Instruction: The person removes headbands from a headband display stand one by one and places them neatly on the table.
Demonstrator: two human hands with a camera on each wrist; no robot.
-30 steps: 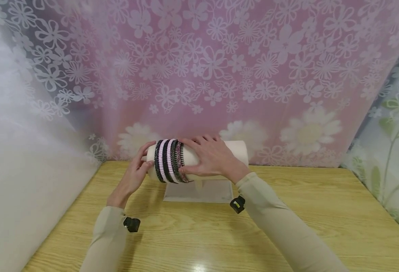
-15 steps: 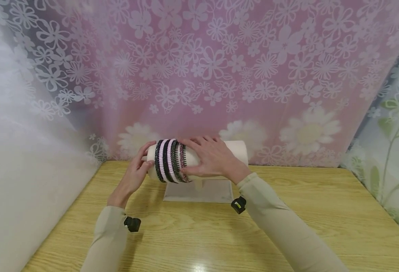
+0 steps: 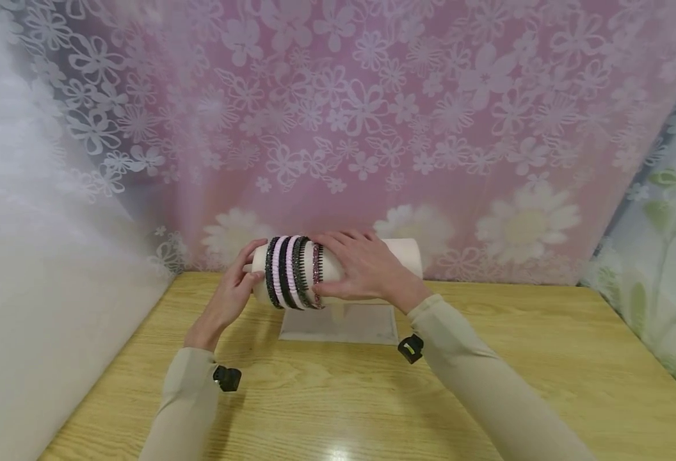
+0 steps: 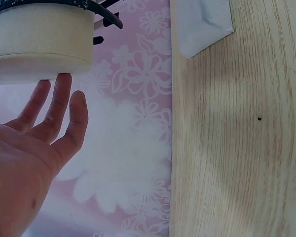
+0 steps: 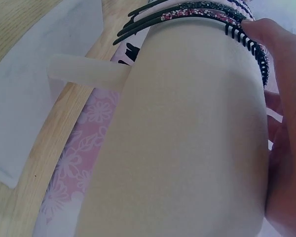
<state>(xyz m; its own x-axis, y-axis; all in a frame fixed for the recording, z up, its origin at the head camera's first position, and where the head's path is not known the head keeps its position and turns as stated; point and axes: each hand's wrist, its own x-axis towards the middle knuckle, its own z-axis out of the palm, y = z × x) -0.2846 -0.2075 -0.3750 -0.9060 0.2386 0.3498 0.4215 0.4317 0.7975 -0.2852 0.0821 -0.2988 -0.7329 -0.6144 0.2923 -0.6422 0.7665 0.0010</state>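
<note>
The pale roll [image 5: 187, 138] (right wrist view) is cut off below.

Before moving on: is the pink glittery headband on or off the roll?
On: the pink glittery headband arches over the cream roll, the right hand gripping it.

A yellowish-tan table [image 3: 315, 397] with a streaky wood-grain top fills the lower part of the head view. Directly on it, close to its far edge and a little left of the middle, lies a flat, white, four-sided stand base [image 3: 367, 325]. A narrow, pale post [image 5: 91, 71] rises from this base. A small dark speck [image 4: 259, 118] shows on the wood, apart from the base, and a glare spot [image 3: 337, 454] gleams at the near side.
</note>
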